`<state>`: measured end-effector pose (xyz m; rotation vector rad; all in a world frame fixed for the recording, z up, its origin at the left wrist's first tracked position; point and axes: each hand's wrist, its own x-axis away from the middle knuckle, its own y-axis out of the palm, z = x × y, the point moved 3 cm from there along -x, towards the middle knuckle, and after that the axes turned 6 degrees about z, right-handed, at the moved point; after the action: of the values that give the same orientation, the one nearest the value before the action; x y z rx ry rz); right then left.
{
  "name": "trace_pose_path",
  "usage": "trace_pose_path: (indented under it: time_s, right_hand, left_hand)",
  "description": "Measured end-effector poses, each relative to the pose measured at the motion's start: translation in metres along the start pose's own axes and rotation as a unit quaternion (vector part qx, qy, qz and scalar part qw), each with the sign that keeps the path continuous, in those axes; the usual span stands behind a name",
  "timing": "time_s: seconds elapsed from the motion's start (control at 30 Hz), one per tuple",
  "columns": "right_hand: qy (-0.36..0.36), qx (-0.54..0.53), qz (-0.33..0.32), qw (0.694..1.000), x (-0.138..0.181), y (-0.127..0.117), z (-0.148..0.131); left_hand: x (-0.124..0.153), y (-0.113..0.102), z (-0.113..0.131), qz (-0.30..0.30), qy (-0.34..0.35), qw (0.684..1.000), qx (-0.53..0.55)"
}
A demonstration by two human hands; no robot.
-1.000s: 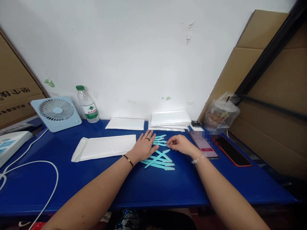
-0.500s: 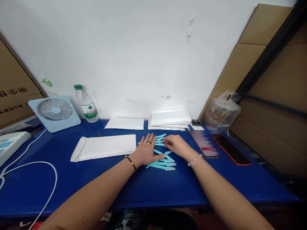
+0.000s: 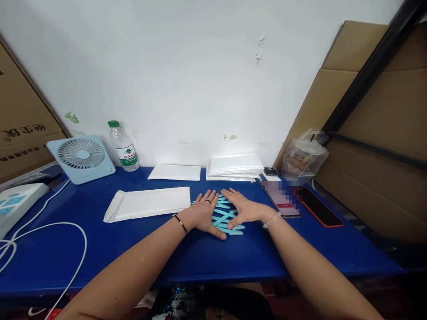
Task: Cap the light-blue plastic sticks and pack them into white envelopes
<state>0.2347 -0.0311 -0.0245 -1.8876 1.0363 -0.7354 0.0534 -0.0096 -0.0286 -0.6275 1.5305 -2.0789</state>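
Several turquoise eyebrow razors [image 3: 223, 218] lie criss-crossed on the blue table, partly hidden beneath my hands. My left hand [image 3: 206, 214] rests flat over their left side, fingers spread and thumb pointing toward me. On the other side, my right hand [image 3: 242, 207] lies with its fingers stretched out over the razors' right ends. Both palms face down and neither grips anything. Just left of my left hand is a white padded envelope [image 3: 153, 203], its flap end at the far left.
Against the wall lie another white envelope [image 3: 174, 172] and a stack of envelopes [image 3: 235, 164]. A blue fan [image 3: 83, 155] and a water bottle [image 3: 124, 149] stand back left. Right are two phones [image 3: 282, 200], [image 3: 320, 208] and a bagged cup [image 3: 303, 158]. A white cable [image 3: 85, 249] crosses the left.
My right hand has opened from a pinch and spread out over the razors. My left hand has shifted slightly toward me, and the razors are gathered closer together. The view has tilted slightly.
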Motion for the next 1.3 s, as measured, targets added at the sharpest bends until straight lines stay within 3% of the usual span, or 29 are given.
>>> trace_pose_path:
  time_s: [0.07, 0.13, 0.23, 0.33, 0.47, 0.63, 0.73, 0.83, 0.93, 1.03, 1.13, 1.3]
  right_hand:
    - [-0.009, 0.012, 0.006, 1.0, 0.013, 0.007, -0.006]
    - [-0.021, 0.036, 0.054, 0.998, 0.028, 0.015, -0.016]
    - [-0.041, 0.103, 0.147, 0.983, 0.05, 0.027, -0.037]
    - [-0.055, 0.183, 0.198, 0.961, 0.061, 0.034, -0.055]
    - [-0.05, 0.267, 0.198, 0.942, 0.057, 0.034, -0.065]
    - [-0.062, 0.267, 0.113, 0.955, 0.041, 0.028, -0.063]
    - [-0.069, 0.28, 0.04, 0.957, 0.034, 0.015, -0.07]
    - [-0.055, 0.337, 0.023, 0.94, 0.031, -0.022, -0.093]
    - [-0.051, 0.329, 0.044, 0.942, 0.033, -0.075, -0.126]
    - [-0.098, 0.235, 0.082, 0.964, 0.035, -0.115, -0.156]
    - [-0.142, 0.167, 0.108, 0.97, 0.032, -0.115, -0.167]
    - [-0.126, 0.093, 0.133, 0.979, 0.024, -0.07, -0.148]
  left_hand:
    - [0.009, 0.002, 0.007, -0.004, 0.002, 1.0, -0.001]
    - [0.019, 0.007, 0.014, 0.012, 0.008, 1.0, 0.0]
    - [0.035, 0.011, 0.025, 0.099, 0.038, 0.994, -0.013]
    - [0.045, 0.014, 0.037, 0.174, 0.04, 0.983, -0.051]
    - [0.045, 0.016, 0.053, 0.168, 0.006, 0.979, -0.119]
    - [0.039, 0.014, 0.062, 0.139, -0.017, 0.984, -0.113]
    - [0.034, 0.013, 0.057, 0.142, -0.042, 0.987, -0.062]
    - [0.028, 0.006, 0.054, 0.204, -0.062, 0.976, 0.051]
    - [0.022, -0.008, 0.057, 0.305, -0.056, 0.928, 0.207]
    - [0.018, -0.017, 0.064, 0.377, -0.045, 0.866, 0.325]
    - [0.016, -0.014, 0.068, 0.4, -0.035, 0.828, 0.391]
    - [0.013, 0.006, 0.064, 0.315, -0.065, 0.834, 0.449]
